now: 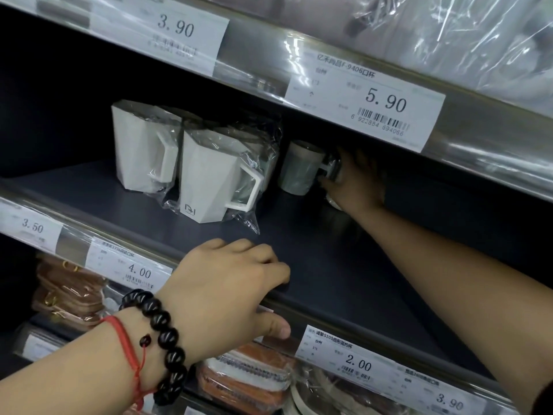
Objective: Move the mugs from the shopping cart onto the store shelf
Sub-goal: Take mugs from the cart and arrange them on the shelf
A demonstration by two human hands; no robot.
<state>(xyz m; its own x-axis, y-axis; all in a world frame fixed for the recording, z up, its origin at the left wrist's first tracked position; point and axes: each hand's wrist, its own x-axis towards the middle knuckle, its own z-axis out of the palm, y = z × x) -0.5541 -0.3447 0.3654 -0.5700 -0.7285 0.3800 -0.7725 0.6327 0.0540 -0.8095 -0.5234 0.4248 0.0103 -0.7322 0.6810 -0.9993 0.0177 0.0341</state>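
Nearest, the braceleted left hand (227, 286) is gripping the dark shelf's front edge (314, 307), while the right hand (356, 181) is holding a wrapped grey-green round mug (300, 169) deep inside.

Single head-worn wide-angle view, tilted clockwise, set close before the dark shelf (314, 265) and facing forward and slightly down into its bay, with forearms entering from 7 and 4 o'clock, price-label rail (365, 106) crossing toward 1 o'clock, lower tier at 6 o'clock.

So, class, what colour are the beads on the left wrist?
Dark brown to black beads, clearest in the head view.
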